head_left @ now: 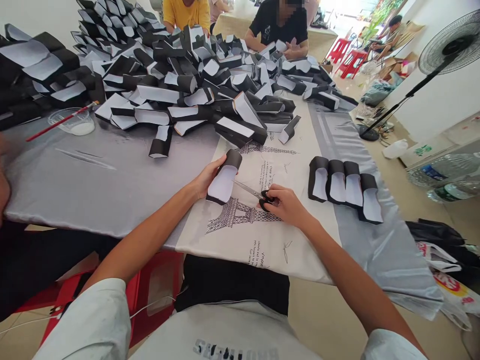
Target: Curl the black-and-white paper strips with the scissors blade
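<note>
My left hand (pixel 204 180) grips a curled paper piece (pixel 223 182), black outside with a white inner face, and holds it against the tablecloth. My right hand (pixel 281 204) is shut on the black handles of a pair of scissors (pixel 250 192). The steel blades point left and their tips reach the paper piece. Beneath both hands lies a cloth printed with an Eiffel Tower (pixel 240 217). Several similar pieces stand in a row (pixel 345 189) to the right. A large heap of them (pixel 187 82) lies beyond my hands.
A plastic cup of white glue (pixel 71 122) holds a red-handled brush at the left. Co-workers in black (pixel 279 25) and yellow (pixel 186 12) sit across the table. A standing fan (pixel 446 50), red stools (pixel 345 57) and plastic bottles (pixel 446 170) lie to the right.
</note>
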